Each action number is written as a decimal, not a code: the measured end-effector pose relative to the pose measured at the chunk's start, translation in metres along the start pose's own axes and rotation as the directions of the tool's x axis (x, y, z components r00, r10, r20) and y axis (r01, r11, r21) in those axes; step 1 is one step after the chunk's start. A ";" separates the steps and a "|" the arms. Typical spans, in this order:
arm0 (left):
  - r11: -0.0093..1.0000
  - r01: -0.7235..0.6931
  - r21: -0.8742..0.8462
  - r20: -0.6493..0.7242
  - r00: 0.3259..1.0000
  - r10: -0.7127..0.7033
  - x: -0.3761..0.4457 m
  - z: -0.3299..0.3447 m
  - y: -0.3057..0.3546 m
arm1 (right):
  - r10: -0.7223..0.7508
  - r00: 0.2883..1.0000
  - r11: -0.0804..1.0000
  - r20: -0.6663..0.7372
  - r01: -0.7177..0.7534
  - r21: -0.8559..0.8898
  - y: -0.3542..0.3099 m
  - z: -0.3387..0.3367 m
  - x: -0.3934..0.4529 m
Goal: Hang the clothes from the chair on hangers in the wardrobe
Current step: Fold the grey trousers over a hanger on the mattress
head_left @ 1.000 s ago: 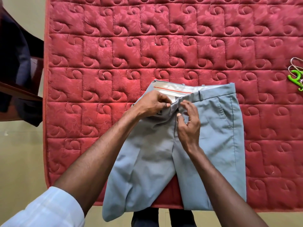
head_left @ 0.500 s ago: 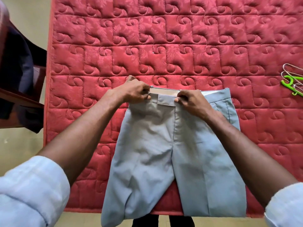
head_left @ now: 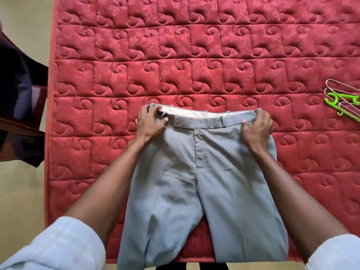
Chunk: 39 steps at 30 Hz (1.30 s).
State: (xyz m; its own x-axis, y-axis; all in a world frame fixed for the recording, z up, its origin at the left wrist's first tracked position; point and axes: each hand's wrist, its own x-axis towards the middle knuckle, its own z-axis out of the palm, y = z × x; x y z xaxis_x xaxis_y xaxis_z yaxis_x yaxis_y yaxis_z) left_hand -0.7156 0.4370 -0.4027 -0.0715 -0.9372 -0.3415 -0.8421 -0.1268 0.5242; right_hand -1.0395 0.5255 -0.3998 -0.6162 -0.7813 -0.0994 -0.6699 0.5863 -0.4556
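Both forearms extend from the near edge toward the far side, bare below rolled light-blue sleeves (head_left: 64,244). The left hand (head_left: 150,123) lies palm down, fingers (head_left: 163,118) curled and pinching the left end of the trousers (head_left: 194,172) waistband. The right hand (head_left: 257,127) lies palm down, fingers curled over the right end.

One trousers (head_left: 202,182), several hangers (head_left: 344,103)

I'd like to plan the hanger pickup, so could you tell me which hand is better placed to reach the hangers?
Probably the right hand. It grips the right end of the grey trousers' waistband, on the side where the hangers lie at the red quilted mattress's right edge. The left hand holds the far end.
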 end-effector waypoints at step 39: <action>0.738 -0.058 -0.672 -0.340 0.910 -0.238 -0.284 -0.071 0.119 | 0.081 0.997 0.788 0.014 -0.073 0.612 -0.014 -0.238 -0.170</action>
State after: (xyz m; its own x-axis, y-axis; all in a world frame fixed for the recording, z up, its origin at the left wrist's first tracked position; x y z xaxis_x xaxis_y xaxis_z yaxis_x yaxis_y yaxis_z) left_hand -0.7572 0.6647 -0.1879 0.3176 -0.9328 -0.1701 -0.2586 -0.2578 0.9310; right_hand -1.0234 0.7008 -0.1662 -0.6629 -0.7338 -0.1484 -0.2294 0.3877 -0.8928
